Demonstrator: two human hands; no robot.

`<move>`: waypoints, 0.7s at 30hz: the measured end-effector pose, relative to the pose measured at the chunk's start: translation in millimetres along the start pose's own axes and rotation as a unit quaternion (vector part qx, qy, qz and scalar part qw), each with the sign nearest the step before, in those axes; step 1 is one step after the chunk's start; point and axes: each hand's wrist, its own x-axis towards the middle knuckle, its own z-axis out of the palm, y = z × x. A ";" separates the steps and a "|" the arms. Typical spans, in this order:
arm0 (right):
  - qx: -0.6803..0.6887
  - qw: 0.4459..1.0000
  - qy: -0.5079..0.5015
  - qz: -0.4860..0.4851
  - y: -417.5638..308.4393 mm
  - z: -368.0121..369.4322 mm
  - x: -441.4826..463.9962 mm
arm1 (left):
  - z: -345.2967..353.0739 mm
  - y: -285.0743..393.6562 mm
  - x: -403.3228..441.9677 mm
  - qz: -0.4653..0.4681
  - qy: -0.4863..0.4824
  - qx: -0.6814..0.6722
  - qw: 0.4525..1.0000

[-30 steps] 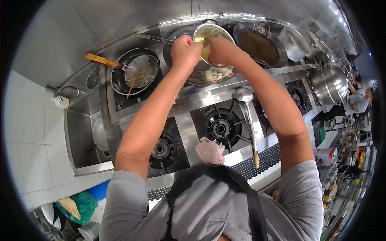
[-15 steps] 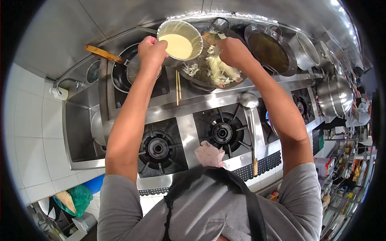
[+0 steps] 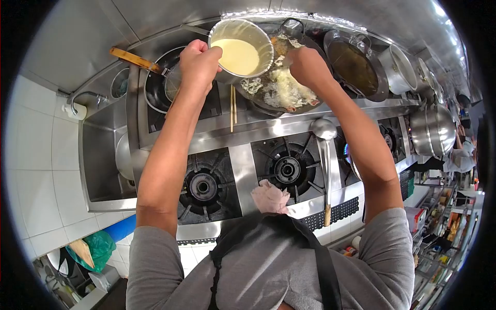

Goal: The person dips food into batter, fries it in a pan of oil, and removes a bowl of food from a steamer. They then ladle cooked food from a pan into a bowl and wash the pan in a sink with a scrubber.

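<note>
My left hand (image 3: 199, 63) grips the near left rim of a metal pot (image 3: 253, 35), tilted toward me. Pale yellow batter (image 3: 236, 58) lies inside it. The pot is above the left edge of a wok (image 3: 268, 109) of bubbling oil. In the oil, pale battered pieces (image 3: 287, 88) fry, some with reddish tips like prawn tails. A separate clump of fried batter (image 3: 251, 86) floats at the left. My right hand (image 3: 309, 67) is over the right part of the wok with its fingers closed; what they hold, if anything, is hidden.
Chopsticks (image 3: 233, 109) lie on the steel ledge left of the wok. A ladle (image 3: 324, 130) rests across the front burners. To the right stand a dark pan of oil (image 3: 354, 67) and metal pots (image 3: 398, 70). A frying pan (image 3: 155, 93) and a sink (image 3: 98, 165) are leftward.
The camera view has shifted slightly. Both hands stay over the wok, and the pot is still in my left hand. Bubbling around the battered pieces looks thicker and whiter.
</note>
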 end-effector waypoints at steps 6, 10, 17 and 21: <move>0.015 1.000 0.020 -0.008 5.1 7.4 6.2 | 4.5 -0.9 -1.6 0.008 -0.004 -0.007 1.000; 0.031 0.999 0.044 -0.006 6.9 8.1 15.7 | 6.3 0.0 -4.2 0.002 -0.005 -0.002 1.000; 0.022 0.999 0.025 -0.012 11.0 15.8 3.2 | 3.6 -3.4 -4.3 0.011 -0.008 0.001 1.000; 0.001 1.000 0.021 0.010 23.7 29.0 10.5 | 3.2 -7.2 -2.3 0.013 -0.008 0.015 1.000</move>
